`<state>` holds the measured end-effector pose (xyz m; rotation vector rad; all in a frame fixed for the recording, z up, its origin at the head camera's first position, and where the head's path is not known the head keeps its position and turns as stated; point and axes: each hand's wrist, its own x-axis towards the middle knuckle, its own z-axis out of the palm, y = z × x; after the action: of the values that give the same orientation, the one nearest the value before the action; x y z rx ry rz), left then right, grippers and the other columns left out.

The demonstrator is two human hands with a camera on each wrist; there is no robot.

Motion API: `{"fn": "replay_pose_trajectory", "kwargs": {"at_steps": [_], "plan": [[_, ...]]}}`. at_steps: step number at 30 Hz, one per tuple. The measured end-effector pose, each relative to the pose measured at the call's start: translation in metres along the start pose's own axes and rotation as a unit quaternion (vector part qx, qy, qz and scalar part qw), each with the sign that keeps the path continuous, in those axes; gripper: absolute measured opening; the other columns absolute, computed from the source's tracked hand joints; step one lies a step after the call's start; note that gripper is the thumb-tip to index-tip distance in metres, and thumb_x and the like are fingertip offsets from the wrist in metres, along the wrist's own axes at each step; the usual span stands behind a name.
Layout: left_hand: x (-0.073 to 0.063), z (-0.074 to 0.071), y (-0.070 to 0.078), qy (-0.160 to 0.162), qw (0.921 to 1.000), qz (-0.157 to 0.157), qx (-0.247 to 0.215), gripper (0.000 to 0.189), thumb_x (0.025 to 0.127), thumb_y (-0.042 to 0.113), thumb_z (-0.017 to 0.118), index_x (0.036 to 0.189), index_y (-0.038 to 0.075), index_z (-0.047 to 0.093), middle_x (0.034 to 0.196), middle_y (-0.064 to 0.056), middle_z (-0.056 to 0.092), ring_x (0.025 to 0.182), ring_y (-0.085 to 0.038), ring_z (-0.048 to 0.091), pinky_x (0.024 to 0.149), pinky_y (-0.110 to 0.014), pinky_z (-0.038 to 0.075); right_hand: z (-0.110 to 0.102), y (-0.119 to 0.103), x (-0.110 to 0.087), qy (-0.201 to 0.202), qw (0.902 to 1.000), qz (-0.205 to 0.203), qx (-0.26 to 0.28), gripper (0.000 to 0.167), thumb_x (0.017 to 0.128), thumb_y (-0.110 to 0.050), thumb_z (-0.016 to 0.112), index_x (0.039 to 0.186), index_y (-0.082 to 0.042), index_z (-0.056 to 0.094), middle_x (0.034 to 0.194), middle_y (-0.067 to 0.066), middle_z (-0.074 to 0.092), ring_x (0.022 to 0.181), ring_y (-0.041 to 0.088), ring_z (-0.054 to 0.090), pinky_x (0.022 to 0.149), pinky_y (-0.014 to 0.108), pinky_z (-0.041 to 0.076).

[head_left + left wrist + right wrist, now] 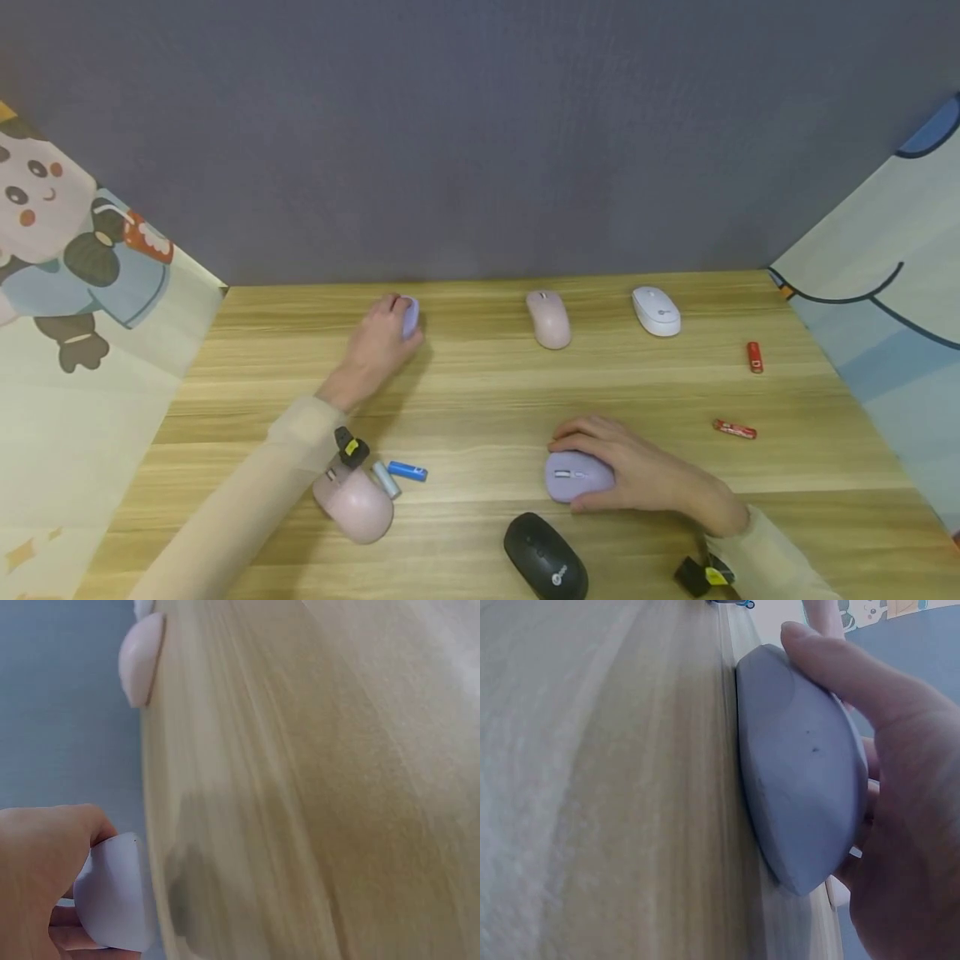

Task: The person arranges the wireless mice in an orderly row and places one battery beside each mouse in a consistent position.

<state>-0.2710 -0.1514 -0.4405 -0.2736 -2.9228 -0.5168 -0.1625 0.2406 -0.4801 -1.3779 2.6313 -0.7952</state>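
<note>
At the back left, my left hand (377,340) grips a small lavender computer mouse (410,317), most of which the hand covers in the head view. In the left wrist view, fingers curl round the sides of this mouse (112,896). My right hand (637,468) holds another lavender mouse (570,475) nearer the front, thumb on one side and fingers on the other. From the right wrist, that mouse (802,769) appears side-on, its base on or very close to the wooden surface. A black mouse (546,557) lies just in front of the right hand.
Along the back lie a pink mouse (550,320) and a white mouse (657,312). Two red batteries (754,357) are at the right. Below the left forearm sit another pink mouse (360,504), a blue battery (408,472) and a pale battery (386,480). A grey panel (480,150) stands behind.
</note>
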Motion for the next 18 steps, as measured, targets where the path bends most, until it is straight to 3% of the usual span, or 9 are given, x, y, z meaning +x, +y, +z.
{"fn": "replay_pose_trajectory", "kwargs": {"at_steps": [18], "plan": [[0.023,0.024,0.015,-0.009,0.9997,0.021,0.006,0.046,0.093,0.021,0.069,0.13,-0.006,0.059,0.123,-0.025,0.063,0.111,-0.037,0.061,0.09,-0.047,0.06,0.0,0.001,0.0,0.0,0.9999,0.008,0.012,0.065,0.078,-0.054,0.086,0.133,-0.024,0.065,0.137,-0.007,0.059,0.128,0.016,0.054,0.104,0.048,0.048]]}}
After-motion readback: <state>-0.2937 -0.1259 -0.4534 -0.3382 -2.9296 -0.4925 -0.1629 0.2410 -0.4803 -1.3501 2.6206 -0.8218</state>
